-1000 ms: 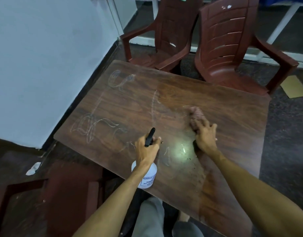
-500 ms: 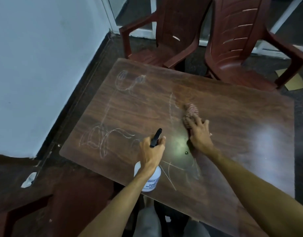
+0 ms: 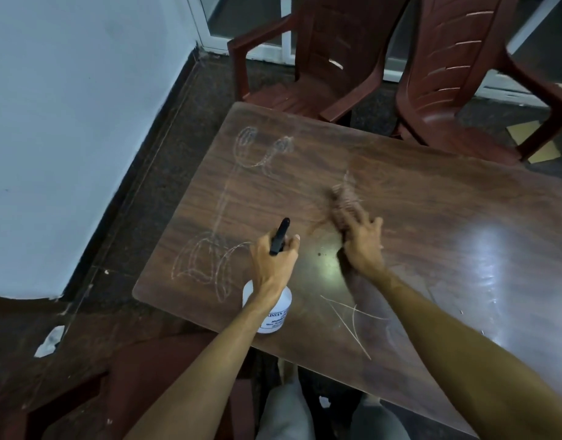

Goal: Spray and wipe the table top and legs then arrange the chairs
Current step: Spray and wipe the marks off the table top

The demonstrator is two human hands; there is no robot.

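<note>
Though still under hand [image 3: 363, 246], cloth [image 3: 343, 201] leftward

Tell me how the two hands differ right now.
The left hand grips the spray bottle, fingers curled round its black head; the right hand presses a cloth on the table with spread fingers. The left hand looks sharp; the right hand and cloth are blurred. Both are bare and over the table.

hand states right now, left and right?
Left hand: closed, gripping the spray bottle.
Right hand: open, fingers extended, pressing the cloth on the table; motion-blurred.
</note>
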